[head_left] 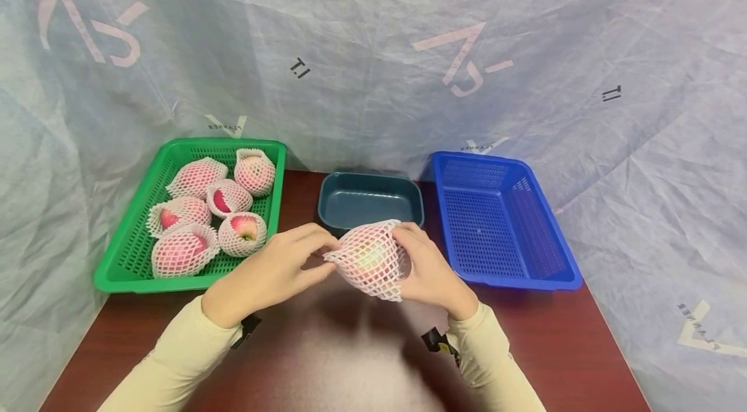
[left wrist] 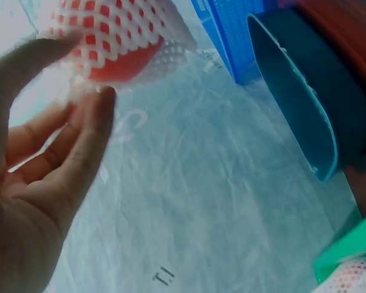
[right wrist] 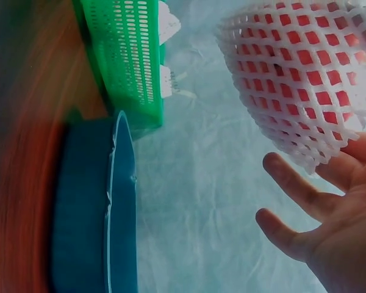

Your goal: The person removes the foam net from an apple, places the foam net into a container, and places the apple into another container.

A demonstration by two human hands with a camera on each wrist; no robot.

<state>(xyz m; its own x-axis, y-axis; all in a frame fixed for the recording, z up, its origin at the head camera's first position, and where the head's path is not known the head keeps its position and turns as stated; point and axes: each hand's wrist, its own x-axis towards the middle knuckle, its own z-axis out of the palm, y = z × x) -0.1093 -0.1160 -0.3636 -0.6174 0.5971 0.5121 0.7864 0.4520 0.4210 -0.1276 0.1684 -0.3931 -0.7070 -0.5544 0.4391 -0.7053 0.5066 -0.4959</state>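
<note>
An apple (head_left: 370,258) in a white foam net (right wrist: 305,73) is held up above the table, in front of the dark teal basin. The net tapers to a gathered tip on its left, which my left hand (head_left: 274,269) pinches between thumb and fingers. From the other side my right hand (head_left: 432,276) grips the netted apple near the net's wider end, with two fingers standing away from it in the right wrist view. Red skin shows through the mesh in both wrist views. The right thumb is hidden in the right wrist view.
Several netted apples (head_left: 181,251) lie in a green basket (head_left: 105,279) on the left. The teal basin (head_left: 370,201) stands at the back middle. A blue basket (head_left: 484,230) with nothing in it is on the right. Grey sheeting (head_left: 373,42) hangs behind the red-brown table (head_left: 350,366).
</note>
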